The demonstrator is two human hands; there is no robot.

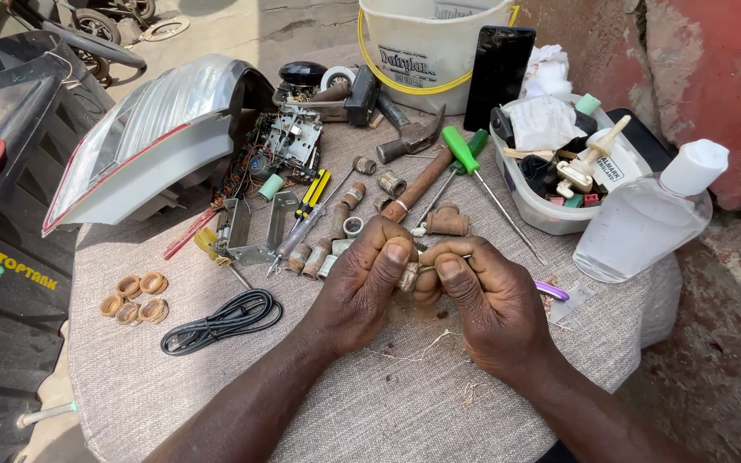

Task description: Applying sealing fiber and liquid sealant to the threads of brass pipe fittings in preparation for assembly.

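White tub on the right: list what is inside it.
The white tub holds a cream plug, crumpled white paper, a small green piece and a red one. Whatever lies beneath these is covered.

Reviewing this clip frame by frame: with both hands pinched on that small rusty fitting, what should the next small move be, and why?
Probably a small twist of the right hand while the left hand steadies the small rusty fitting. Both thumbs pinch it from either side, a thin metal piece pokes out at the right thumb, and nothing has come apart.
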